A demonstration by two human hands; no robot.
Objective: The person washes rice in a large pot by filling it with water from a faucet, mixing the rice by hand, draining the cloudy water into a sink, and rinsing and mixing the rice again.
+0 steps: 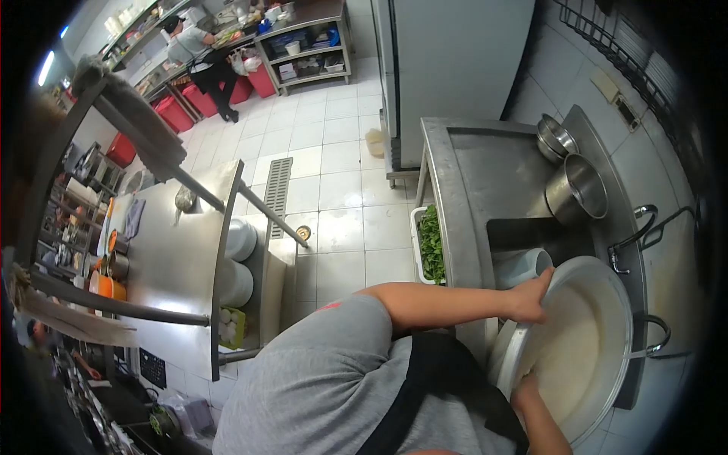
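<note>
A large, wide metal pot (620,284) stands at the sink, filled with a cloudy, whitish content (576,349). My left hand (528,300) is closed on the pot's rim, at the side nearer the tap. Lower down, my right hand (526,390) reaches over the near rim into the pot; its fingers are hidden in the pale content. Close to my left hand, a pale bluish container (525,267) lies tilted in the sink basin (509,233).
Beyond the basin are a steel pot (578,189) and metal bowls (556,138). A tap (620,262) projects from the wall. A crate of green leaves (431,244) sits beside the sink. Behind me is a steel table (171,250). Another person (201,61) stands at a far counter.
</note>
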